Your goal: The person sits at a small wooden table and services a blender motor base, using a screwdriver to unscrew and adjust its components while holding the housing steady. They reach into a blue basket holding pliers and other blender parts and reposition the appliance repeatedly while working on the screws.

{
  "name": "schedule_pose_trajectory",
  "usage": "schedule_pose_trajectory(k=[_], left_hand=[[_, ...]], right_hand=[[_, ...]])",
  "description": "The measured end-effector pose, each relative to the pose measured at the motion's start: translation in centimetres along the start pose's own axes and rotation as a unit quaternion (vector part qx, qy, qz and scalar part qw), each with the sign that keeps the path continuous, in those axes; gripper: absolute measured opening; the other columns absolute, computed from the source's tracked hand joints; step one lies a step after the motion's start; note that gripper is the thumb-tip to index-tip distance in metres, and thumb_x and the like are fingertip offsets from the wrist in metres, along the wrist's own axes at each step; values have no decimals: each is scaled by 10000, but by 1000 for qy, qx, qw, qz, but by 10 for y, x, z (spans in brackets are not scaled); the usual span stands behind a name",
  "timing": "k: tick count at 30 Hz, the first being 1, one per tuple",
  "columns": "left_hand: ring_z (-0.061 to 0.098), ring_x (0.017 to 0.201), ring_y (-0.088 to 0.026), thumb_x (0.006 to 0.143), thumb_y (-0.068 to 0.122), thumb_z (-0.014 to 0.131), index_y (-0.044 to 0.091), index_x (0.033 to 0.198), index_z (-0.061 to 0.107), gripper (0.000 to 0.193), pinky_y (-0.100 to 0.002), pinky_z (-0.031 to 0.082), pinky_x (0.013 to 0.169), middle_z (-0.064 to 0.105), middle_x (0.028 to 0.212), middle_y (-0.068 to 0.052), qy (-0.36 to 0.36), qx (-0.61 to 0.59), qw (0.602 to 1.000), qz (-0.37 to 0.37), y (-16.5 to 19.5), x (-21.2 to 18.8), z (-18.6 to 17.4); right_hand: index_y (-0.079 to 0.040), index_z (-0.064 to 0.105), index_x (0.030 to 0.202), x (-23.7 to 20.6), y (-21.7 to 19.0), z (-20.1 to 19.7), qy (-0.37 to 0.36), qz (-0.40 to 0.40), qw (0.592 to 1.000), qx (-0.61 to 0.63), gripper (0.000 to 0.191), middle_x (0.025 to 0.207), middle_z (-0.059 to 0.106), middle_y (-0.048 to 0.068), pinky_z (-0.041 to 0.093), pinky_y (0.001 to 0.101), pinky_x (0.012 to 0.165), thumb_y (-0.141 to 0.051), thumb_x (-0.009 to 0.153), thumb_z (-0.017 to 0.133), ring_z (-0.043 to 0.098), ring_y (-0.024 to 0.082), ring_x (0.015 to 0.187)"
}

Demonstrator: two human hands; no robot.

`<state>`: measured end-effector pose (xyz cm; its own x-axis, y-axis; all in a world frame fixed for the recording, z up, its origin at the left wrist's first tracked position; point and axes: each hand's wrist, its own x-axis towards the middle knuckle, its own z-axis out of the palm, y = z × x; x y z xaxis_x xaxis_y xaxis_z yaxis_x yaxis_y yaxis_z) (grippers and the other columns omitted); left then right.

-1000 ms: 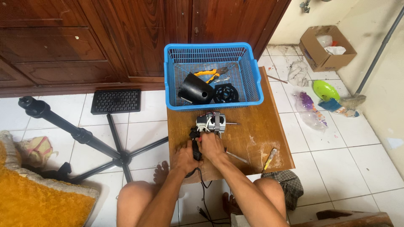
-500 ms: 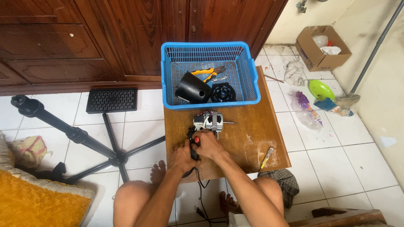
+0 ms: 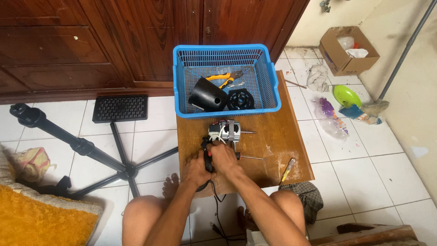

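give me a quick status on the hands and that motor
Left hand and right hand both closed on black part beside motor. Motor upright on wooden board. Nothing blocking.

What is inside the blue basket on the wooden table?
Inside the blue basket lie a black cone-shaped housing, a round black slotted part and pliers with orange handles. Whatever lies under the housing is covered and cannot be seen.
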<state>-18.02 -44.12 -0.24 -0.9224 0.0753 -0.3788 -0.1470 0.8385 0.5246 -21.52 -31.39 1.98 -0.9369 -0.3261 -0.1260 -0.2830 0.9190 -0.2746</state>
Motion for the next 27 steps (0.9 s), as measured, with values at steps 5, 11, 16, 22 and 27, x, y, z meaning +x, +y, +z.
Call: schedule_pose_trajectory(k=[5,11,16,22,27], left_hand=[[542,1310,-365,641,401,931,105,1397,430,955,-451,395,1146,664,1283,-170,-6,6,1000,2,0,-1,1],[547,1304,-351,635,408,940,110,1414,414,986,-452,383,1148,656,1292,-165,-13,9,1000,3,3,-3,-5],[588,1288,-356,643,409,918,105,1478,379,1039,-452,419,1137,673,1298,-186,-40,2,999,-21,4,-4,-6],[494,1347,-367,593,415,960,113,1403,421,1019,-440,385,1144,619,1366,-145,10,-22,1000,13,-6,2,0],[468,1340,-338,666,404,951,144,1476,420,1003,-422,367,1110,580,1395,-137,1,-159,987,0,-23,25,10]], right_hand=[[-23,722,1079,-7,-6,-24,3,11,993,121,310,978,703,252,594,469,758,-26,770,741,719,425,865],[36,687,1058,-6,-8,-11,31,101,991,83,278,899,706,296,580,505,747,-210,933,715,707,452,866],[11,701,999,1,4,13,10,38,999,10,185,915,704,270,587,514,745,-82,839,710,710,443,892],[-16,694,944,-3,10,1,43,-32,995,84,203,1028,693,203,564,499,786,47,751,698,684,433,933],[-11,712,976,-4,16,-15,9,-72,992,106,244,1026,687,179,577,452,822,44,740,741,696,392,908]])
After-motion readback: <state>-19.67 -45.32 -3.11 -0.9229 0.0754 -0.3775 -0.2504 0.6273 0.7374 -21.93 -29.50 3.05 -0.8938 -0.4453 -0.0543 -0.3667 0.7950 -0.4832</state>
